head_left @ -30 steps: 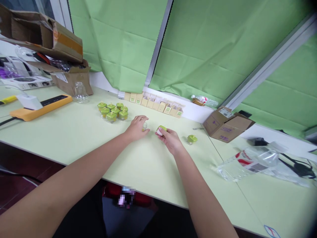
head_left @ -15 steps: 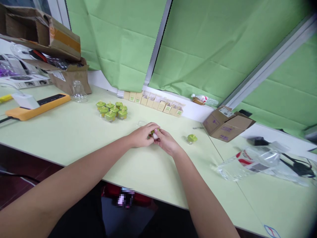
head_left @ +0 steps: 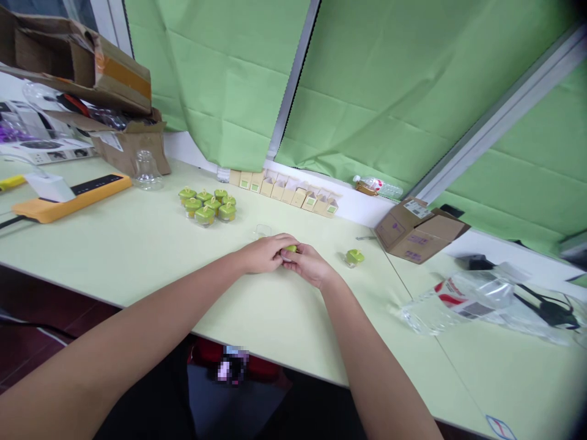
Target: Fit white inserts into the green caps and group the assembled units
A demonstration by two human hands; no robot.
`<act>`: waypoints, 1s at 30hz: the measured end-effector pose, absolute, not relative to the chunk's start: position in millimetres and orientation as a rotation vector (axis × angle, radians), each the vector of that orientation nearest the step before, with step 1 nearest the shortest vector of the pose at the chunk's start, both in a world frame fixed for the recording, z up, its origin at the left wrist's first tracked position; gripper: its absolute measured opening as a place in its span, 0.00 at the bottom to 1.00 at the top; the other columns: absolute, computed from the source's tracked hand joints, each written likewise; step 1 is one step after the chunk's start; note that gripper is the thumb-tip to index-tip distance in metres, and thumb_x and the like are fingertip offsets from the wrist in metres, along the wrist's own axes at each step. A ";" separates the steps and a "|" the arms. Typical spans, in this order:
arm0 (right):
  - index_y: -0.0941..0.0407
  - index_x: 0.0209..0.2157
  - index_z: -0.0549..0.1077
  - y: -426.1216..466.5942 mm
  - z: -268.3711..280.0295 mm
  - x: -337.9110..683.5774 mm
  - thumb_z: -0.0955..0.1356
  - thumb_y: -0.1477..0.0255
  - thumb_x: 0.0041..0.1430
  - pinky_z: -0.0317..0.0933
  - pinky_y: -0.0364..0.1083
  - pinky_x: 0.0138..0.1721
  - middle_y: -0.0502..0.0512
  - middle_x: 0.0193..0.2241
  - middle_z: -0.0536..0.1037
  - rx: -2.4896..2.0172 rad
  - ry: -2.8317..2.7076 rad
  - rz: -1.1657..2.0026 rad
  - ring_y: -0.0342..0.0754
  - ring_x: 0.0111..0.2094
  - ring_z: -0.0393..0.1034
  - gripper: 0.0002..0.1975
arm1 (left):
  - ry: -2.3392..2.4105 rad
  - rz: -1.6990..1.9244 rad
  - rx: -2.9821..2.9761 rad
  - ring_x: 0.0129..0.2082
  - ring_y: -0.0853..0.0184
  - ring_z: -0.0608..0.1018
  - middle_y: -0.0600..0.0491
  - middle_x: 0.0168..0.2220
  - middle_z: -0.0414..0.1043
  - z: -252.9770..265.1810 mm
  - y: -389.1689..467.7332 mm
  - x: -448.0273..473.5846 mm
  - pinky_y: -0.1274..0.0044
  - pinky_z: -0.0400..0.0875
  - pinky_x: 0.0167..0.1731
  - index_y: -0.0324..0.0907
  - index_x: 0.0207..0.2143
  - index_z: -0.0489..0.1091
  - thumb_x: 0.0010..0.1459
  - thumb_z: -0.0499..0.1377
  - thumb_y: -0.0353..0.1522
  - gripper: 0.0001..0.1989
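My left hand [head_left: 266,254] and my right hand [head_left: 310,264] meet over the middle of the table, both closed on a small green lid [head_left: 290,249]. The lid's green side faces up between the fingers and thumbs; most of it is hidden by them. Just behind my left hand stands a small clear jar [head_left: 263,231], partly covered by that hand. To the right sits a single clear jar with a green lid [head_left: 354,257]. Farther left, several green-lidded jars [head_left: 204,214] stand in a close group.
A row of small beige boxes [head_left: 284,188] lines the wall. An orange power strip [head_left: 73,198] and a clear plastic dome [head_left: 147,171] lie left, near stacked cardboard boxes [head_left: 131,143]. Rightward are a cardboard box [head_left: 415,235] and a large plastic bottle [head_left: 458,299].
The lid has turned in my fingers: a whitish part showed before, and now its green side shows. My hands have shifted slightly, uncovering more of the clear jar behind them.
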State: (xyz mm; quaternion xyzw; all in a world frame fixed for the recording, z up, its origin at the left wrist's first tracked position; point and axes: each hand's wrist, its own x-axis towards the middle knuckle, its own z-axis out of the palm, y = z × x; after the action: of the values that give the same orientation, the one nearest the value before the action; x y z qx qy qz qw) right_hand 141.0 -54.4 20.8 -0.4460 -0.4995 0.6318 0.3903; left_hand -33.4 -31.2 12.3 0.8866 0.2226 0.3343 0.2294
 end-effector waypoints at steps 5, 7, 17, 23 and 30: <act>0.58 0.39 0.72 -54.2 22.9 142.4 0.74 0.75 0.47 0.64 0.44 0.36 0.53 0.33 0.76 -1.149 -1.307 1.622 0.44 0.34 0.71 0.16 | 0.649 0.832 2.492 0.57 0.60 0.71 0.50 0.63 0.62 10.3 -31.2 -33.3 0.69 0.68 0.55 0.48 0.64 0.59 0.56 0.50 0.23 0.33; 0.58 0.39 0.72 -54.1 23.2 142.6 0.74 0.75 0.46 0.62 0.43 0.34 0.52 0.32 0.75 -1.153 -1.321 1.622 0.43 0.32 0.69 0.16 | 0.675 0.784 2.512 0.58 0.60 0.70 0.50 0.65 0.58 9.8 -31.6 -33.3 0.69 0.67 0.55 0.50 0.66 0.55 0.58 0.50 0.24 0.34; 0.56 0.38 0.68 -54.2 26.7 144.6 0.71 0.72 0.47 0.58 0.43 0.25 0.46 0.23 0.68 -1.245 -1.437 1.596 0.42 0.25 0.62 0.15 | 0.766 0.667 2.572 0.59 0.59 0.70 0.51 0.70 0.46 9.2 -32.1 -31.0 0.70 0.66 0.55 0.51 0.69 0.45 0.60 0.48 0.26 0.36; 0.54 0.38 0.67 -58.0 29.4 143.1 0.70 0.70 0.48 0.56 0.41 0.21 0.46 0.24 0.68 -1.263 -1.492 1.553 0.41 0.22 0.60 0.14 | 0.706 0.742 2.517 0.61 0.59 0.68 0.51 0.69 0.49 9.9 -33.5 -36.7 0.70 0.67 0.55 0.53 0.69 0.48 0.56 0.51 0.24 0.39; 0.55 0.29 0.66 -59.7 28.9 139.6 0.66 0.65 0.53 0.45 0.39 0.15 0.46 0.20 0.63 -1.402 -1.577 1.442 0.38 0.17 0.51 0.08 | 0.681 0.803 2.451 0.56 0.60 0.72 0.49 0.65 0.57 11.2 -36.0 -34.4 0.70 0.69 0.53 0.50 0.63 0.59 0.52 0.54 0.23 0.35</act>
State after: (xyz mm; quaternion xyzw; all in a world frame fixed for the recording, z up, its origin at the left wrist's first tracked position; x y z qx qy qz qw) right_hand 139.6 -59.7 28.9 -0.5253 -0.5908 0.5400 0.2886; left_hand -34.4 -36.0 11.2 0.8932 0.2480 0.2925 0.2349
